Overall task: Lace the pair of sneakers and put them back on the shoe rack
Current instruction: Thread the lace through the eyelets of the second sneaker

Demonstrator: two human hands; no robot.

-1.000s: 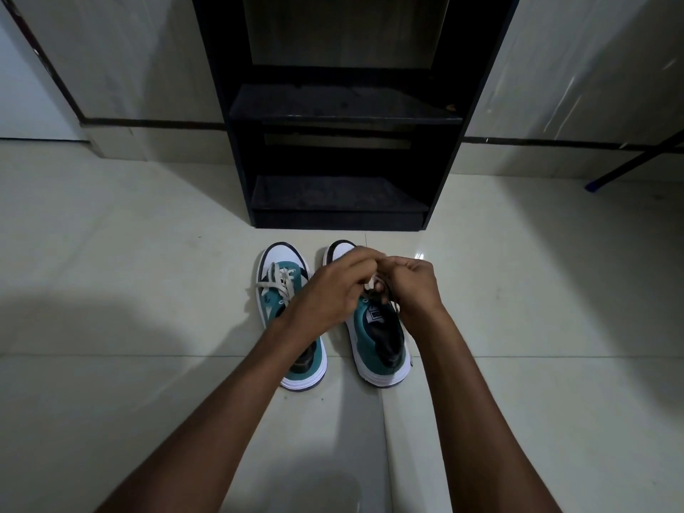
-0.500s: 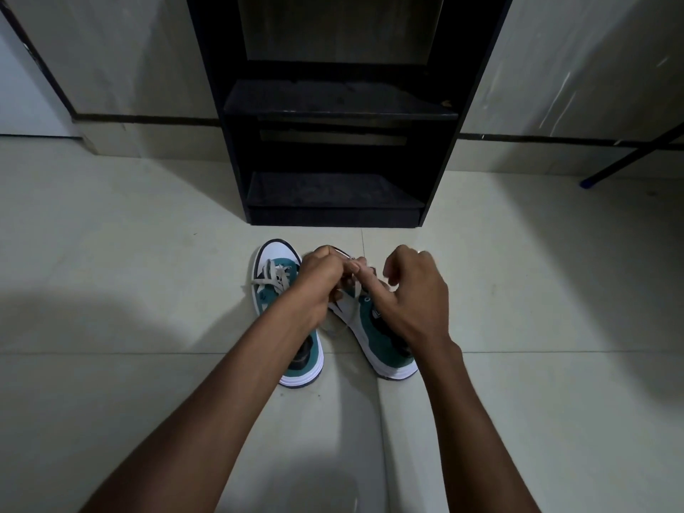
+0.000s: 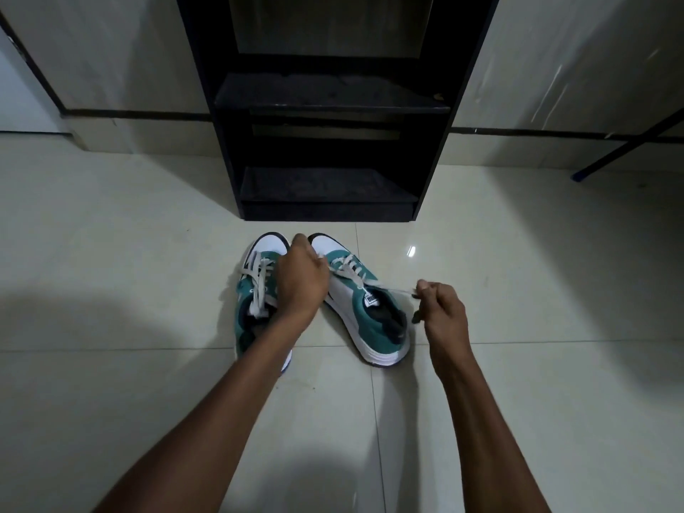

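Two teal-and-white sneakers stand on the tiled floor in front of a black shoe rack [image 3: 229,149]. The left sneaker [image 3: 259,286] has its cream lace threaded, its heel hidden under my left forearm. The right sneaker [image 3: 370,316] is angled with its heel to the right. My left hand [image 3: 301,281] is closed between the two toes, holding one end of the right sneaker's lace [image 3: 349,270]. My right hand [image 3: 440,309] is closed beside that shoe's heel, pinching the other lace end, which runs taut from the tongue.
The rack has two dark shelves [image 3: 325,187], both bare. A dark pole with a blue tip [image 3: 592,168] leans on the floor at the far right. A dark baseboard stripe [image 3: 129,114] runs along the wall behind.
My hands were bunched together over the right sneaker; now they have pulled apart, the right hand drawing the lace out to the right. The right sneaker's heel has swung to the right.
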